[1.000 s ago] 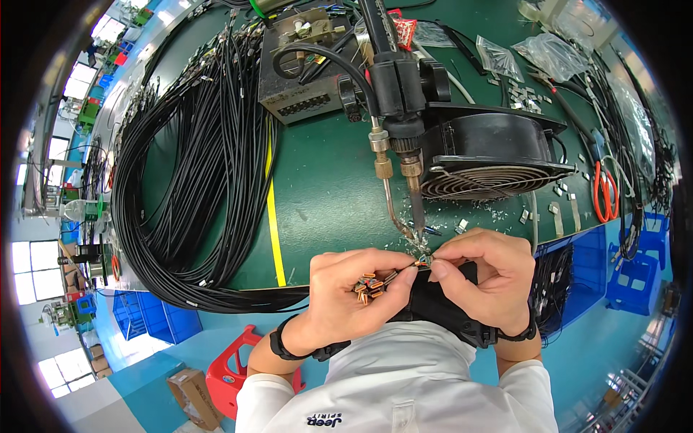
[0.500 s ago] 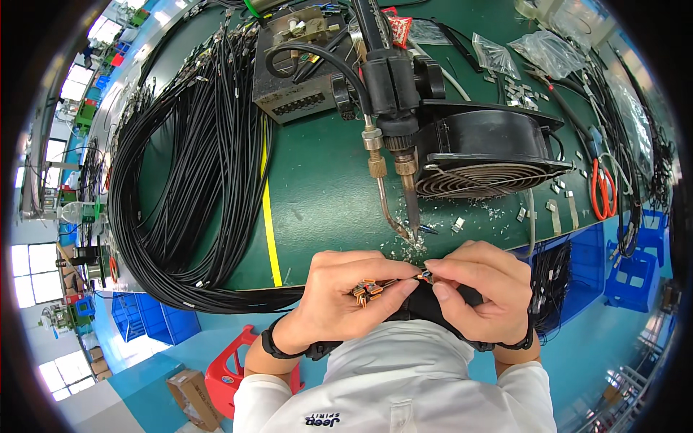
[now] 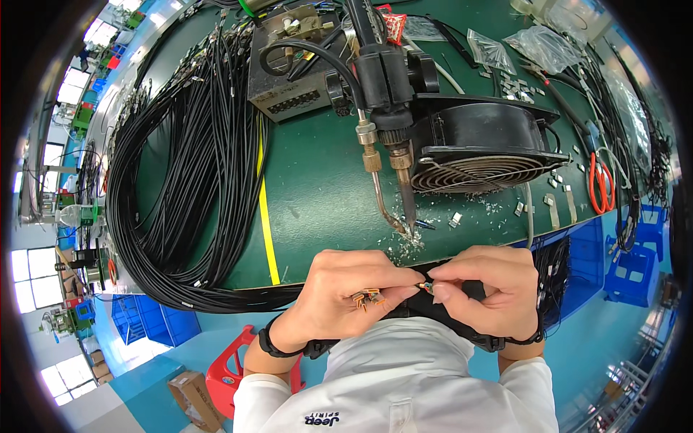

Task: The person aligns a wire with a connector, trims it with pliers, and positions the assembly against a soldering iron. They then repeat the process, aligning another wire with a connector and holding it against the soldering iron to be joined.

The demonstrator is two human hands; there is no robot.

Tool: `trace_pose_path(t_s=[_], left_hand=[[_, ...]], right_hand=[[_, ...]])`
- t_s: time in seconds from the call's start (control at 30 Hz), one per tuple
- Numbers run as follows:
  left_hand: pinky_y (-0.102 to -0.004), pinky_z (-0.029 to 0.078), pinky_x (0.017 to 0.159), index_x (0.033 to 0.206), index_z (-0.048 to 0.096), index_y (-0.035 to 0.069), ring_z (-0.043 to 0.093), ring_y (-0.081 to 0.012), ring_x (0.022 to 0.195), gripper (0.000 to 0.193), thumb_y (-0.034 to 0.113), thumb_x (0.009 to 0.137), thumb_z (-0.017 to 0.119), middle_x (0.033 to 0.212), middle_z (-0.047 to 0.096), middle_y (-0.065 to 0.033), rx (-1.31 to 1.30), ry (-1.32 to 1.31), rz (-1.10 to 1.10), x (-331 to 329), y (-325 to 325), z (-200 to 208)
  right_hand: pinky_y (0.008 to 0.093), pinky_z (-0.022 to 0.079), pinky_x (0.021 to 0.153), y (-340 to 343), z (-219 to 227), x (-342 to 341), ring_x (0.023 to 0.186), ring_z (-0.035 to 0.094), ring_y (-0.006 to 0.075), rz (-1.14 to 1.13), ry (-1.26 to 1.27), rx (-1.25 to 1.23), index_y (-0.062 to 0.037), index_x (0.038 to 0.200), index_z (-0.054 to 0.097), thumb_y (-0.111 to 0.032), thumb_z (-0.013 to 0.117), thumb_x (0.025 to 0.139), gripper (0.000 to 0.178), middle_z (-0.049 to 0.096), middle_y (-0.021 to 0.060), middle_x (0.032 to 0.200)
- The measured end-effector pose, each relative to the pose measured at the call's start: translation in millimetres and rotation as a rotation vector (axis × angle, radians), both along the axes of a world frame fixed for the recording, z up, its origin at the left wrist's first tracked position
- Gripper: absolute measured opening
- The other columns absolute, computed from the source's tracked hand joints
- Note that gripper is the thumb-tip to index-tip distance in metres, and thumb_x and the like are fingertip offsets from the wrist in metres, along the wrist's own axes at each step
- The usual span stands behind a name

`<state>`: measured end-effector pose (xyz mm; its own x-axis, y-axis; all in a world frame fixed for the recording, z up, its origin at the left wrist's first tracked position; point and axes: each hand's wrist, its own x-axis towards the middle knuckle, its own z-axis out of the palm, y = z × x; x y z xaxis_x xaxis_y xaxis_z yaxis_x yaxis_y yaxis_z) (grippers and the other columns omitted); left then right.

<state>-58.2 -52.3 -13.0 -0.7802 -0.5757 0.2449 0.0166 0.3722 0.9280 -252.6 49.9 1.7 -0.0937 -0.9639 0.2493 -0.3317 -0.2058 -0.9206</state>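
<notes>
My left hand (image 3: 354,294) is closed in front of the bench edge, with several small orange-tipped dark pieces (image 3: 368,296) cupped in its curled fingers. Its thumb and forefinger reach to a tiny connector-like piece (image 3: 427,287), greenish and silver. My right hand (image 3: 492,292) pinches that piece from the other side, the thumb on it and the forefinger arched above. Fingertips hide much of it. Just beyond the hands, a soldering iron (image 3: 406,180) points down in its stand, and a thin metal solder-feed tube (image 3: 384,206) ends close to its tip.
A thick bundle of black cables (image 3: 173,187) covers the bench's left side. A grey control box (image 3: 292,94) and a black fan (image 3: 491,141) stand behind. Small metal connector shells (image 3: 518,90), plastic bags (image 3: 545,52) and orange-handled pliers (image 3: 600,184) lie at right.
My right forefinger has lifted and arched away from the small connector, while the thumb stays by it. Both hands remain in nearly the same place; the view has shifted slightly.
</notes>
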Motion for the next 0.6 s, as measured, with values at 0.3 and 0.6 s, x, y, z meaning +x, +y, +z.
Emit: trace_pose_path(t_s=[0.3, 0.6], left_hand=[[-0.0266, 0.047, 0.051, 0.087, 0.074, 0.004, 0.063, -0.0185, 0.057, 0.02, -0.005, 0.069, 0.075, 0.071, 0.068, -0.0082, -0.024, -0.008, -0.058, 0.0, -2.0, -2.1], [-0.0281, 0.043, 0.047, 0.082, 0.072, 0.005, 0.06, -0.0203, 0.052, 0.015, -0.001, 0.07, 0.075, 0.065, 0.065, -0.0069, -0.081, -0.046, -0.135, 1.3, -5.1, -2.6]], right_hand=[[0.0227, 0.049, 0.049, -4.1, 1.1, -0.3, 0.052, 0.064, 0.0131, 0.09, -0.034, 0.025, 0.0011, 0.077, 0.069, 0.004, 0.074, 0.067, 0.011, 0.067, 0.0066, 0.063], [0.0205, 0.045, 0.044, -5.1, -3.2, -4.0, 0.046, 0.061, 0.012, 0.128, 0.114, -0.139, -0.0009, 0.07, 0.067, 0.004, 0.071, 0.064, 0.009, 0.064, 0.0048, 0.057]])
